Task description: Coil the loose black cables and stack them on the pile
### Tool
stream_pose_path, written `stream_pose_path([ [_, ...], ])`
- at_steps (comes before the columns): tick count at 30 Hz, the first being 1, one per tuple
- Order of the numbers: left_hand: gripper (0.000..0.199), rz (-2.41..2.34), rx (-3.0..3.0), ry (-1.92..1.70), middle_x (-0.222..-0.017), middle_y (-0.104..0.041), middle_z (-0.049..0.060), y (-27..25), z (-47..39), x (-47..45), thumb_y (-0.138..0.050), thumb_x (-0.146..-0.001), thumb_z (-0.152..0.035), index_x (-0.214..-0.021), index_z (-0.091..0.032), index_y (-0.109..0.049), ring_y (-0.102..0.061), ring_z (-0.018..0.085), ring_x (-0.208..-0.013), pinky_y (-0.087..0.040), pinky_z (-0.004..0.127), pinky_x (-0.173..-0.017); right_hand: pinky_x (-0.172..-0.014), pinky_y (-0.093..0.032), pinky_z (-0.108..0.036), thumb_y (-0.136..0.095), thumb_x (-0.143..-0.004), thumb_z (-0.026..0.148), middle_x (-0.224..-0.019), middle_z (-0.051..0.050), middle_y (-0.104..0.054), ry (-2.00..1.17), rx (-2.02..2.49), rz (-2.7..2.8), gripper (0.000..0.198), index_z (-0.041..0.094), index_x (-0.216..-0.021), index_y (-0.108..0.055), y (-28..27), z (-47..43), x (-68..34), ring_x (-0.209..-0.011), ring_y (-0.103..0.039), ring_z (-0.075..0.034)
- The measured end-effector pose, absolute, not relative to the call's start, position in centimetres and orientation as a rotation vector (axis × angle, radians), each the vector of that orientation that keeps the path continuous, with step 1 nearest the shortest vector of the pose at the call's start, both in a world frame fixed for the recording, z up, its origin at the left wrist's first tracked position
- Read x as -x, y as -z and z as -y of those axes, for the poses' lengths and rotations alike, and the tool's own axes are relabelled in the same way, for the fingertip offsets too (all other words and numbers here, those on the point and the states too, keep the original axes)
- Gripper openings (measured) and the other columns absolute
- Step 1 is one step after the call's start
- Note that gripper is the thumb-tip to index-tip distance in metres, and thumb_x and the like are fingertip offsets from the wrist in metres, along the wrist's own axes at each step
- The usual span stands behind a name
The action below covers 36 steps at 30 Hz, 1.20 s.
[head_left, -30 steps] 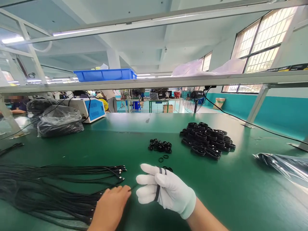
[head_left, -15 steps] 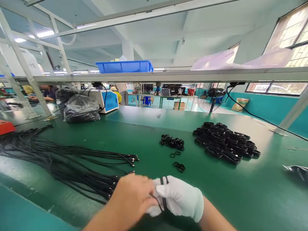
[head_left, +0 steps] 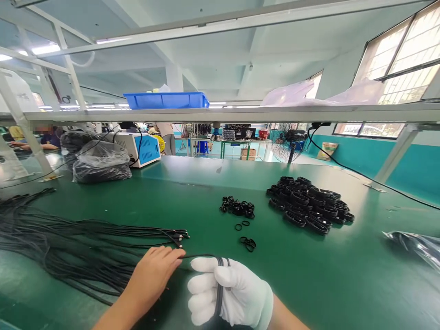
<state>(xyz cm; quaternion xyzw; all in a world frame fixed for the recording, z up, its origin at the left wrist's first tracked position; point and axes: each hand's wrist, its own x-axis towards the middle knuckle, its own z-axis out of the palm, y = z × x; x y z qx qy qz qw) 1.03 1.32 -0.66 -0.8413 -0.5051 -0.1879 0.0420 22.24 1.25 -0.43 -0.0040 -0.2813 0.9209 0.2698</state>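
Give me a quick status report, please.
Left hand gripping black cable; gloved right hand holding its loops; small black rings lie beyond right hand.

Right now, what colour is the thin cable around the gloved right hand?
Thin black cable; head view shows it best.

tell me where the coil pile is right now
In the head view, the coil pile sits right of centre on the green table, beyond the gloved right hand and just right of the black rings.

Bright here: window (head_left: 416, 50) glows high right of gripping gloved hand (head_left: 230, 291); glare across tabletop (head_left: 192, 170) beyond; edges stretched.
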Motion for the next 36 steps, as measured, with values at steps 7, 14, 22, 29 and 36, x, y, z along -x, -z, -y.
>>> stream_pose_path([
  [7,0.026,1.658,2.376,0.486,-0.078,-0.063,0.002,0.2,1.8,-4.3,-0.038,-0.089,-0.021,-0.095,-0.026,-0.063,-0.056,0.019,-0.072,-0.038,0.029,-0.065,-0.060,-0.016,-0.026,-0.076,-0.063,0.029,-0.067,0.005,-0.024,-2.338,-0.035,0.660,0.033,0.017,-0.086,-0.055,-1.2,-1.3,-22.8,-0.061,-0.032,-0.010],
  [14,0.033,2.097,2.614,0.331,-0.083,-0.067,-0.001,-0.1,2.3,-7.3,-0.027,-0.094,-0.024,-0.087,-0.025,-0.059,-0.062,0.016,-0.074,-0.042,0.024,-0.063,-0.057,-0.017,-0.026,-0.072,-0.068,0.029,-0.068,0.005,-0.023,-2.194,-0.029,0.666,0.029,0.018,-0.073,-0.045,-2.2,-1.8,-23.7,-0.061,-0.028,-0.009],
  [22,0.028,1.800,2.579,0.140,-0.080,-0.067,0.000,0.0,3.8,-8.2,-0.035,-0.090,-0.016,-0.084,-0.024,-0.061,-0.063,0.021,-0.073,-0.041,0.030,-0.064,-0.074,-0.037,-0.034,-0.073,-0.069,0.034,-0.082,-0.003,-0.054,-2.041,0.422,0.701,0.039,0.016,-0.100,-0.056,-0.6,-2.8,-24.0,-0.077,-0.053,-0.016],
  [29,0.008,1.497,2.815,0.285,-0.075,-0.065,-0.004,-1.1,1.9,-6.5,-0.059,-0.081,-0.024,-0.074,-0.022,-0.060,-0.057,0.015,-0.068,-0.032,0.026,-0.060,-0.061,-0.037,-0.025,-0.077,-0.061,0.035,-0.064,0.001,-0.057,-2.016,0.889,1.280,0.033,0.011,-0.079,-0.062,-0.1,-1.3,-22.6,-0.061,-0.048,-0.010],
  [36,0.017,1.719,3.071,0.528,-0.067,-0.060,-0.007,-2.5,-1.3,-3.8,-0.071,-0.070,-0.034,-0.069,-0.021,-0.060,-0.052,0.009,-0.064,-0.036,0.019,-0.064,-0.063,-0.049,-0.033,-0.076,-0.052,0.033,-0.070,-0.010,-0.066,-2.356,1.011,1.372,0.040,0.008,-0.079,-0.062,-0.8,-0.6,-22.3,-0.058,-0.063,-0.018],
])
